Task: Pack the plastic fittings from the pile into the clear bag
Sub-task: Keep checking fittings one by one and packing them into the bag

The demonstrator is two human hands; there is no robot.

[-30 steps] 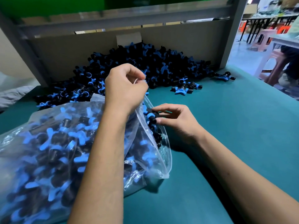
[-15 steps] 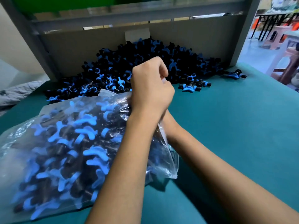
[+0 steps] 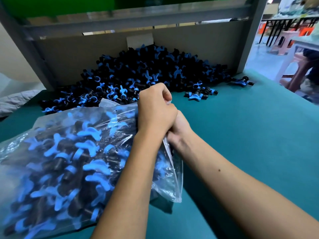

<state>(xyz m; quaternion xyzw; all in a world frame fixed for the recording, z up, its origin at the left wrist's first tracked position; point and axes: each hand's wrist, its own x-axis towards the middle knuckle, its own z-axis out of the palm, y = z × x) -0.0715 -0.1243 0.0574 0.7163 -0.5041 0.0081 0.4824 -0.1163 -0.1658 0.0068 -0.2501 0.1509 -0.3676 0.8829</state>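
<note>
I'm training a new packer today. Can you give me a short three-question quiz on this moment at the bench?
1. True or false: the clear bag already holds many fittings.
2. Which hand grips the bag's mouth from above? A) left hand B) right hand
3. Where does the loose pile lie relative to the bag?

Key
1. True.
2. A; the right hand sits lower, partly hidden behind the left, at the bag's opening.
3. Behind it on the green table, against the grey back panel.
</note>
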